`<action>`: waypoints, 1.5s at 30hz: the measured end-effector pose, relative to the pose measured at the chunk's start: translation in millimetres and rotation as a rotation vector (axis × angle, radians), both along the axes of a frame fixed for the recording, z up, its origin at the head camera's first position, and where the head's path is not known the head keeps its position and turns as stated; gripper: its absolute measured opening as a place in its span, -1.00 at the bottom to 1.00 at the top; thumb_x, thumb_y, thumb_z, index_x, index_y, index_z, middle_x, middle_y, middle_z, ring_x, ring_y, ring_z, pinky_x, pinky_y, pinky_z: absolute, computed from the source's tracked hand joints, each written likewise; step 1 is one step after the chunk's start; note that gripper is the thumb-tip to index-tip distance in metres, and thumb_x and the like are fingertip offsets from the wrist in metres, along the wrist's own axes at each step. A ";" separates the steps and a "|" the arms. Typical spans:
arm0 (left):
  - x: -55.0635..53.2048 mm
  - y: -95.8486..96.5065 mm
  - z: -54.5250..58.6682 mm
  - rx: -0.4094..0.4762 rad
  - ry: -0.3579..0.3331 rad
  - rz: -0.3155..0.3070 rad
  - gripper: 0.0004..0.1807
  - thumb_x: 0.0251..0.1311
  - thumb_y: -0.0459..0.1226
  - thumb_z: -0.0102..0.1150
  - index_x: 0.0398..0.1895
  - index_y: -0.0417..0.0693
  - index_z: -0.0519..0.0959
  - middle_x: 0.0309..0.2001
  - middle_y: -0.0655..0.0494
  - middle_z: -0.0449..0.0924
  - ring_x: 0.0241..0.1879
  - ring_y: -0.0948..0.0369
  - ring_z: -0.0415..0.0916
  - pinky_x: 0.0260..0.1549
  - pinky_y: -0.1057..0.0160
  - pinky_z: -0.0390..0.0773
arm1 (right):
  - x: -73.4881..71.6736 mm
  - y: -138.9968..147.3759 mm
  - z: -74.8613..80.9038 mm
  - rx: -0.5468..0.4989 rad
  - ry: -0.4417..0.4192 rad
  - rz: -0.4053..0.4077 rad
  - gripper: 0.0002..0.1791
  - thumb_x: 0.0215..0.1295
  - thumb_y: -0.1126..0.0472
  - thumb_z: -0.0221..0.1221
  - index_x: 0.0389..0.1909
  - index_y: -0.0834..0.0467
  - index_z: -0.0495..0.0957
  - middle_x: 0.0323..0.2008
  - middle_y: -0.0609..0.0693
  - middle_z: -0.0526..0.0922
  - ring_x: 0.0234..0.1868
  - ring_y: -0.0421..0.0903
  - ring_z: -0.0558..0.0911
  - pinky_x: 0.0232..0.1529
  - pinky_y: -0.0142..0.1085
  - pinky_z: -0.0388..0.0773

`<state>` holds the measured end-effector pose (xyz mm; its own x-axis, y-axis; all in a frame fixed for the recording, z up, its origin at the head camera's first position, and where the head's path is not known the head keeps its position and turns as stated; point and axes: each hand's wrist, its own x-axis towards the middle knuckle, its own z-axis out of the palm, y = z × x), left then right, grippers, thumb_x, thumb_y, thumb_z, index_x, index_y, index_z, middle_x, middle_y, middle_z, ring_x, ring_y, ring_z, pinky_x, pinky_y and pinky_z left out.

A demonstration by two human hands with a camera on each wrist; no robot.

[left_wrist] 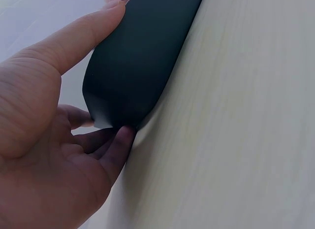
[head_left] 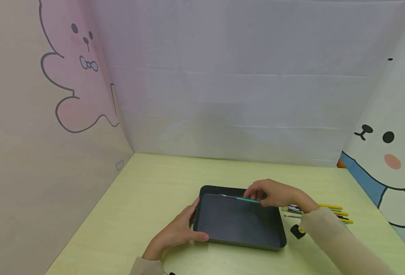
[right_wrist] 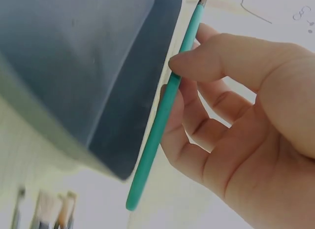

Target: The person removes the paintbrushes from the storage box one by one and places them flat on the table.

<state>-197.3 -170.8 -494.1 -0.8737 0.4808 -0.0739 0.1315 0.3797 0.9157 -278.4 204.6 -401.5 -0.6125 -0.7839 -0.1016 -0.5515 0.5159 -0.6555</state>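
Note:
A shallow dark grey rectangular tray point(head_left: 240, 225) sits on the table in the head view. My left hand point(head_left: 176, 229) holds its near left corner, thumb along the front rim and fingers at the left side. In the left wrist view, fingertips reach the lower edge of the tray's dark wall point(left_wrist: 138, 56). Between thumb and fingers, my right hand point(head_left: 276, 193) pinches a thin teal-handled paintbrush point(head_left: 248, 199), which overlaps the tray's far part with its bristle end to the left. The right wrist view shows this paintbrush point(right_wrist: 156, 125) alongside the tray's outer rim.
Right of the tray lie several paintbrushes point(head_left: 330, 206), some yellow-handled, partly behind my right forearm. A small black object point(head_left: 297, 231) with a yellow part is nearer to me. Pale curtains with cartoon animals point(head_left: 223, 76) surround the pale yellow table point(head_left: 164, 175).

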 end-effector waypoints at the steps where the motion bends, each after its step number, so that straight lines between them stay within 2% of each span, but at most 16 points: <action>1: 0.2 0.0 0.3 0.000 -0.002 0.001 0.43 0.09 -0.02 0.66 0.78 0.05 -0.26 0.70 -0.10 -0.06 0.59 -0.04 0.15 0.47 -0.20 0.21 | 0.2 3.7 1.1 0.004 0.001 -0.007 -0.41 0.26 0.62 0.11 0.21 0.08 0.66 -0.08 -0.03 0.66 -0.13 -0.19 0.61 -0.11 -0.26 0.60; 8: 0.4 -0.3 0.7 -0.014 0.004 0.005 0.43 0.09 -0.01 0.66 0.77 0.02 -0.25 0.70 -0.10 -0.06 0.62 -0.06 0.09 0.48 -0.22 0.18 | 1.5 29.9 8.8 0.015 0.027 -0.019 -0.40 0.30 0.61 0.07 0.25 0.07 0.63 0.01 -0.01 0.67 -0.08 -0.09 0.66 -0.13 -0.24 0.66; 13: -0.2 -0.1 0.1 -0.011 0.004 -0.001 0.44 0.09 -0.01 0.66 0.77 0.02 -0.26 0.71 -0.09 -0.08 0.62 -0.06 0.10 0.48 -0.21 0.20 | 4.0 47.6 12.5 0.011 0.070 0.004 -0.42 0.32 0.59 0.10 0.27 0.07 0.63 0.10 -0.05 0.67 -0.05 -0.18 0.65 -0.06 -0.22 0.67; 17: -0.2 0.0 0.4 -0.006 0.000 -0.006 0.44 0.10 0.00 0.66 0.77 0.03 -0.27 0.71 -0.10 -0.08 0.61 -0.05 0.12 0.47 -0.19 0.22 | 6.4 61.6 13.7 0.014 0.061 0.004 -0.43 0.34 0.58 0.14 0.27 0.06 0.62 0.12 -0.04 0.67 -0.06 -0.12 0.66 -0.08 -0.22 0.67; 22: -0.3 0.4 0.3 -0.005 -0.002 -0.007 0.43 0.10 0.00 0.66 0.77 0.05 -0.27 0.71 -0.08 -0.08 0.60 -0.03 0.14 0.47 -0.17 0.24 | 10.1 80.2 11.9 0.022 0.057 -0.020 -0.49 0.39 0.51 0.22 0.26 0.02 0.63 0.09 -0.07 0.67 -0.08 -0.18 0.65 -0.10 -0.24 0.68; 24: -0.4 0.5 -0.1 -0.005 -0.001 -0.004 0.43 0.10 -0.01 0.66 0.78 0.06 -0.26 0.70 -0.07 -0.08 0.60 -0.03 0.14 0.47 -0.18 0.23 | 12.0 88.1 10.4 0.024 0.058 -0.034 -0.52 0.41 0.48 0.23 0.25 0.01 0.63 0.07 -0.07 0.67 -0.09 -0.22 0.63 -0.13 -0.26 0.67; 31: -0.3 0.3 -0.8 -0.021 -0.003 0.003 0.43 0.09 0.02 0.66 0.78 0.07 -0.26 0.70 -0.07 -0.06 0.61 -0.03 0.12 0.48 -0.20 0.21 | 21.2 115.6 2.7 0.023 0.047 -0.056 -0.54 0.40 0.46 0.26 0.24 0.04 0.64 0.07 -0.05 0.68 -0.11 -0.17 0.64 -0.17 -0.28 0.66; 35: -0.6 0.5 -1.3 -0.028 -0.004 0.005 0.44 0.08 0.04 0.65 0.78 0.07 -0.26 0.70 -0.08 -0.06 0.61 -0.04 0.10 0.48 -0.20 0.20 | 26.7 132.8 -2.1 0.020 0.052 -0.065 -0.56 0.41 0.43 0.27 0.25 0.07 0.64 0.10 -0.04 0.69 -0.09 -0.24 0.64 -0.17 -0.29 0.67; 41: -0.6 0.3 -1.4 -0.032 0.004 0.005 0.43 0.09 0.03 0.65 0.78 0.05 -0.26 0.70 -0.09 -0.05 0.61 -0.05 0.11 0.48 -0.21 0.20 | 28.2 159.1 -18.4 0.017 0.113 -0.058 -0.56 0.36 0.46 0.31 0.22 0.12 0.65 0.07 0.00 0.71 -0.10 -0.30 0.63 -0.18 -0.30 0.66; 45: -0.5 0.2 -1.4 -0.017 -0.001 0.004 0.42 0.10 0.00 0.65 0.78 0.05 -0.26 0.70 -0.09 -0.07 0.61 -0.06 0.13 0.47 -0.20 0.21 | 29.4 171.2 -27.4 0.011 0.099 -0.066 -0.56 0.31 0.50 0.33 0.18 0.16 0.66 0.04 0.00 0.72 -0.13 -0.29 0.63 -0.20 -0.31 0.65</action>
<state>-197.7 -170.6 -495.5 -0.8756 0.4758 -0.0829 0.1290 0.3958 0.9092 -249.0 375.8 -428.9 -0.6700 -0.7409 -0.0466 -0.5778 0.5599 -0.5939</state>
